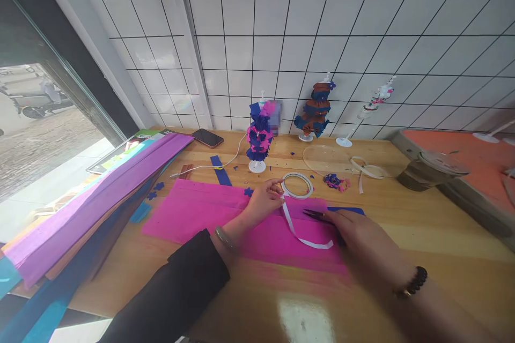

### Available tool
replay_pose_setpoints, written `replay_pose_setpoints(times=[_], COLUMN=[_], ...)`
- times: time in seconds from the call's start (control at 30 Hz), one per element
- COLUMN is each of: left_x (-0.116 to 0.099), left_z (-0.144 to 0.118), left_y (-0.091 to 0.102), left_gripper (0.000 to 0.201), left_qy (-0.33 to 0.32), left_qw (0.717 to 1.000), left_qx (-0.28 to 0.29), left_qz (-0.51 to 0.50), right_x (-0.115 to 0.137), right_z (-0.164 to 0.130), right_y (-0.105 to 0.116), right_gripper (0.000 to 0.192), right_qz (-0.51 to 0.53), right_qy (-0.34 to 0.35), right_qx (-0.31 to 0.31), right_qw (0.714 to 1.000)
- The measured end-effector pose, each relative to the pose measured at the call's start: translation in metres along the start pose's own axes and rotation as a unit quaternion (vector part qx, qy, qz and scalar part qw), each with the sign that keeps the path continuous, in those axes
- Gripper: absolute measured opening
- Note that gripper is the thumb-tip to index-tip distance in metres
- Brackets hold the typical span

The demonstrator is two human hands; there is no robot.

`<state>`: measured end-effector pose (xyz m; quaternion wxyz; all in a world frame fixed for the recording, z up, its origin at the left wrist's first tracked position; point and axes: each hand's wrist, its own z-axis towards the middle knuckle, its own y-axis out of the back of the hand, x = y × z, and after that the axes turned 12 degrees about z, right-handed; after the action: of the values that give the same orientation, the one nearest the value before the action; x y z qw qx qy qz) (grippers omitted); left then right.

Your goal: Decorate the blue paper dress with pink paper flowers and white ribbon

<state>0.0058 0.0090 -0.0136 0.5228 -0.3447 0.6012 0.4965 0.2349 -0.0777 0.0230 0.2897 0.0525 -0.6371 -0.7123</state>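
My left hand [263, 204] is closed in a pinch on a white tape strip [292, 228], right by the roll of white tape [298, 186]. The strip's loose end curls to the right over a sheet of bright pink crepe paper [205, 209]. My right hand [360, 236] is closed on small dark scissors [314, 215]. Their blades point left toward the strip and look slightly apart. The handles are mostly hidden by my fingers. A dark blue piece [346, 210] shows from under the pink sheet's right side.
Rolled coloured paper [108, 187] lies along the left. A phone [207, 138], a blue-and-pink paper decoration on a stand [259, 134], a brown-and-blue one [316, 110], small scraps [337, 182], a white ribbon loop [368, 167] and a lidded cup [428, 169] stand toward the wall.
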Motion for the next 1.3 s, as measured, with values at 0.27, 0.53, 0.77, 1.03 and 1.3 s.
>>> replay_pose_setpoints(times=[0.27,0.53,0.77,1.03,1.3], left_x=[-0.001,0.004,0.009,0.012,0.011], left_z=[-0.001,-0.001,-0.002,-0.003,-0.004], left_y=[0.001,0.000,-0.002,-0.004,-0.004], left_gripper=[0.057,0.061,0.065,0.068,0.068], left_qy=[-0.018,-0.033,-0.055,-0.077,-0.070], left_qw=[1.000,0.999,0.998,0.995,0.996], left_qx=[0.017,0.020,0.034,0.057,0.055], left_qz=[0.019,0.005,-0.008,-0.006,0.002], right_x=[0.012,0.010,0.016,0.015,0.015], right_z=[0.045,0.074,0.084,0.086,0.085], right_y=[0.008,0.008,0.007,0.003,0.004], right_gripper=[0.035,0.040,0.041,0.043,0.043], right_qz=[0.188,0.136,0.083,0.078,0.064], right_qy=[-0.117,-0.092,-0.074,-0.062,-0.056], right_qx=[0.048,0.101,0.134,0.139,0.128], right_qw=[0.974,0.981,0.985,0.985,0.988])
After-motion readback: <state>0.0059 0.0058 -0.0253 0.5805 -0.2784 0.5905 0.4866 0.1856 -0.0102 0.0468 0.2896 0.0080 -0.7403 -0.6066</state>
